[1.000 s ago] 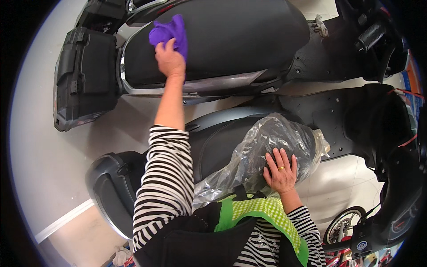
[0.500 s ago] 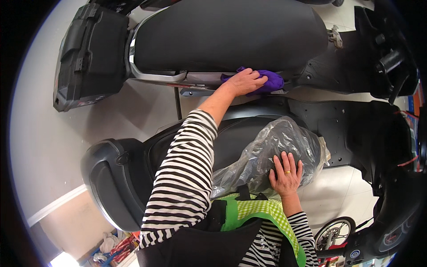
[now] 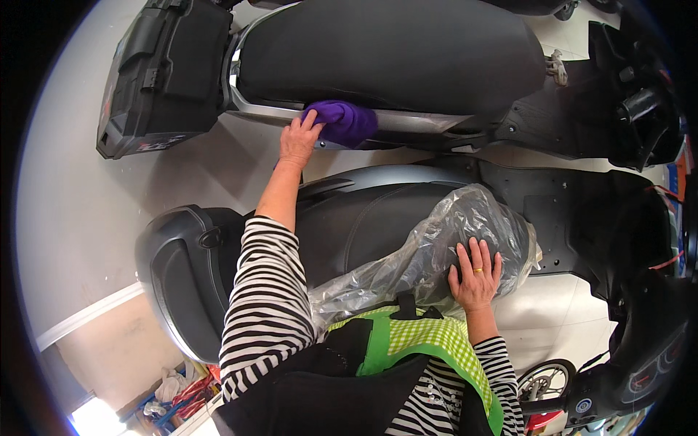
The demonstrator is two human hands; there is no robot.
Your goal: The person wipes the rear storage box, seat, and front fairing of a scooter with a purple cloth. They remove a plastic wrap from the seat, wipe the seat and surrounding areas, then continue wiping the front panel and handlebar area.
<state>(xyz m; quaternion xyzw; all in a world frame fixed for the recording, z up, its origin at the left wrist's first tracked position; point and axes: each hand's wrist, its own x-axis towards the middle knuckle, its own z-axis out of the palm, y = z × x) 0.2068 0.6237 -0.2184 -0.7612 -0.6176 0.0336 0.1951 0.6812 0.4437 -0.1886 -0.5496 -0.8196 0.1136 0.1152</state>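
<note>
Your left hand [image 3: 299,140] has slid the purple cloth [image 3: 342,121] leftward along the far scooter [image 3: 392,58], gripping it; your right hand [image 3: 476,275] rests flat on plastic wrap [image 3: 429,247].

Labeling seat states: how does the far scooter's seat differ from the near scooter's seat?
The far scooter's seat is bare; the near scooter's seat is partly under a clear plastic cover. The left hand holds a purple cloth at the silver trim below the far seat, while the right hand lies flat on the near seat's plastic. Both seats are black, each ahead of a dark rear box.
</note>
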